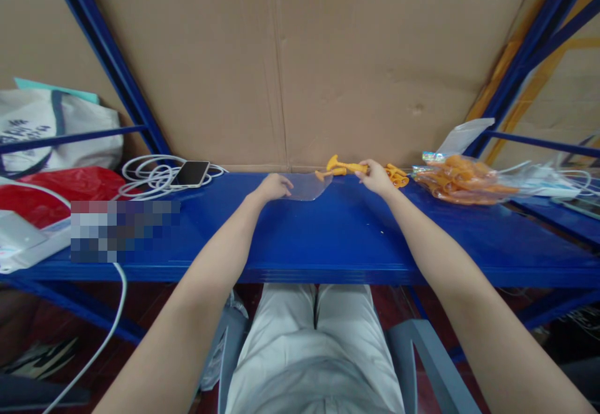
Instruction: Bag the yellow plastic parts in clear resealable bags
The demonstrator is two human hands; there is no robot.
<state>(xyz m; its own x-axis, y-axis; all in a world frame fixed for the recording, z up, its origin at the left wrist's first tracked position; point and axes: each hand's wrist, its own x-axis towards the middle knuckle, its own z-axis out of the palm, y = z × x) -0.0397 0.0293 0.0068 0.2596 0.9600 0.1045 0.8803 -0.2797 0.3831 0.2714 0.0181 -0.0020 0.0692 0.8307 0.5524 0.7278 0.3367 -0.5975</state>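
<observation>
My left hand [275,187] is closed at the left edge of a clear plastic bag [302,190] lying low over the blue table. An orange piece [322,176] shows at the bag's right end; whether it is inside I cannot tell. In my right hand [375,178] is the handle end of a yellow toy hammer [347,166], its head pointing left near the bag. Another yellow piece lies just behind or beneath it, partly hidden. Beyond my right hand several orange plastic pieces [397,176] rest in a small pile.
At the right lie clear bags filled with orange parts [462,179]. On the left are a phone [190,174], coiled white cable [145,176], a red bag [89,184] and a white power strip [35,245]. Cardboard [281,70] walls the back of the blue table [328,239].
</observation>
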